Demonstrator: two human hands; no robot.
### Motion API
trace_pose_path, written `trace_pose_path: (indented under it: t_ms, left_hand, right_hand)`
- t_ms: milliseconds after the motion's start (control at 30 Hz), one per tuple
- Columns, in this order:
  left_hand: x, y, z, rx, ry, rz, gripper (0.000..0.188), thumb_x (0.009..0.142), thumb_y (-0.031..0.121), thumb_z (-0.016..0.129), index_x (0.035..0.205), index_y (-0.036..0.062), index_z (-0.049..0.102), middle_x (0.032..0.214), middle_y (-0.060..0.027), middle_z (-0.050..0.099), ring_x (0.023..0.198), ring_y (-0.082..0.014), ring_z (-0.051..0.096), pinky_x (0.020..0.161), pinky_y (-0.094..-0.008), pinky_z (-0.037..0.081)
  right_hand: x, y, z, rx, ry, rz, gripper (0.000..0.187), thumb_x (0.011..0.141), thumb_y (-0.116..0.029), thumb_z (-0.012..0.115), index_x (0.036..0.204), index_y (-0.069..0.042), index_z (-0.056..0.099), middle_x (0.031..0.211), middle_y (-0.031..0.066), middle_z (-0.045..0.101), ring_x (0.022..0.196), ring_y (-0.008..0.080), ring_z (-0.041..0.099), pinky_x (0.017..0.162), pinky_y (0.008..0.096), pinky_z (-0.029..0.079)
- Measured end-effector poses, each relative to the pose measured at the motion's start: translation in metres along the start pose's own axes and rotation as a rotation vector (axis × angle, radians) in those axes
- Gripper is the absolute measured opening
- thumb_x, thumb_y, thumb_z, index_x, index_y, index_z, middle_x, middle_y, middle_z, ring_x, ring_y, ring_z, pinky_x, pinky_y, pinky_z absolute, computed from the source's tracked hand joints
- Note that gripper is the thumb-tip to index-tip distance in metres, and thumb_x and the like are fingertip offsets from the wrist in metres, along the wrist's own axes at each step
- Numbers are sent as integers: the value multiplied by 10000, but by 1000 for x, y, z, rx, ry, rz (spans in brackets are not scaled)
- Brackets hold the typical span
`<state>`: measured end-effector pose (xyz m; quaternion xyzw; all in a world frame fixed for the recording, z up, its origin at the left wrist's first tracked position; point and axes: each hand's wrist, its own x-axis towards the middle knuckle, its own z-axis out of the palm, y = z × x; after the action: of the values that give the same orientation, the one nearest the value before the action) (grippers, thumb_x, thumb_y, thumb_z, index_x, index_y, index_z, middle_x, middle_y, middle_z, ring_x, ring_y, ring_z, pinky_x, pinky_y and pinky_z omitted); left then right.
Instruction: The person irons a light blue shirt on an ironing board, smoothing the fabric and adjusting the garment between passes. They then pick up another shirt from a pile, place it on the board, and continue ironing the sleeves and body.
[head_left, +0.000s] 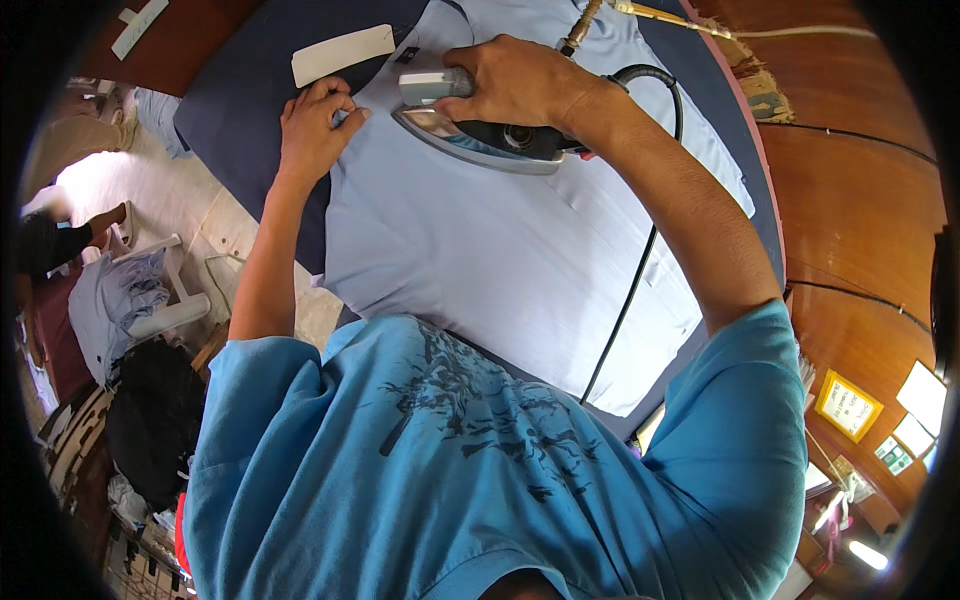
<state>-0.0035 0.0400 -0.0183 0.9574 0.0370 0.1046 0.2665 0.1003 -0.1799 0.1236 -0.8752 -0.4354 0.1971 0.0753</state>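
Blue T-shirt cloth [480, 450] on the person's own chest and shoulders lies nearest the head camera, below the iron [490, 138]. That iron sits flat on a pale blue garment [480, 245], which is spread over a dark blue tabletop [240, 120] and reaches mostly below and to the right of the iron. The right hand [515, 85] is wrapped round the iron's handle, fingers closed on it. The left hand [325, 130] is just left of the iron's tip, fingers half curled and thumb out toward the garment's edge; whether it pinches any cloth, I cannot tell. A white card [343, 56] lies above and left of the iron, close to those fingers.

Burning looks like the main risk: the tip points toward the left thumb with little space between, so a slide leftward could touch skin. Leaving the iron in one place might scorch the fabric, and pushing it over loose folds could press creases in. The black cord [617, 345] crosses the garment to the right of and below the iron; a tug there might drag the cloth askew.

So the garment lies under the iron and right hand, its left edge beside the left hand.
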Motion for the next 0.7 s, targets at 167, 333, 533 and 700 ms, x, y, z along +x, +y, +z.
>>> trace_pose_path:
  t_ms: [167,333,533,700]
  left_hand:
    - [0,2,2,4,31,22,202,755,286,656,764,87,615,1018,27,553,973,-183,519,881,-364,322]
    - [1,5,-7,-32,-2,-31,221,760,241,655,903,87,586,985,-32,581,968,-229,531,862,-370,351]
    - [-22,26,-1,125,273,-337,252,758,314,649,929,132,614,1044,-27,571,975,-217,524,907,-401,320]
    - [-26,28,3,188,233,-375,191,790,305,622,843,122,631,1073,-10,564,1007,-217,507,910,-420,299]
  right_hand:
    - [-6,19,-1,12,8,60,520,764,-456,588,1113,-71,609,850,180,664,772,271,662,745,327,525]
    - [0,3,2,-37,-21,44,540,760,-483,588,1087,-55,615,839,179,664,780,281,659,732,336,522]
    - [-10,29,-7,33,57,63,483,698,-294,715,1088,-30,606,888,189,663,727,247,667,749,325,523]
    - [-5,27,-5,40,13,33,488,693,-273,692,1095,-13,597,879,187,663,731,258,663,739,325,527]
